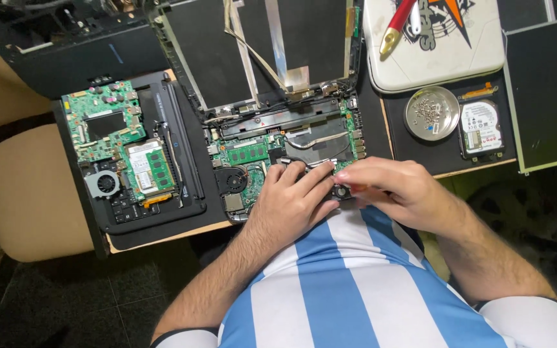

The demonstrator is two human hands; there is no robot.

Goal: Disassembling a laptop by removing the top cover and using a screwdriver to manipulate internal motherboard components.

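An opened laptop [272,122] lies in front of me with its green motherboard [246,154], black fan [232,180] and copper heat pipe exposed. My left hand [291,203] rests flat on the near edge of the board, fingers spread and pressing down. My right hand [391,187] is next to it on the right, its fingers pinched together at the laptop's near right corner. Whatever small part it pinches is hidden by the fingers. The detached screen panel [259,45] lies behind the base with flat cables across it.
A second bare motherboard [114,145] with a fan sits on a black laptop shell at left. A round metal dish of screws [431,113], a hard drive [479,127], a white case with a red screwdriver [400,22], and a dark panel [546,90] lie right. A beige chair [27,193] stands left.
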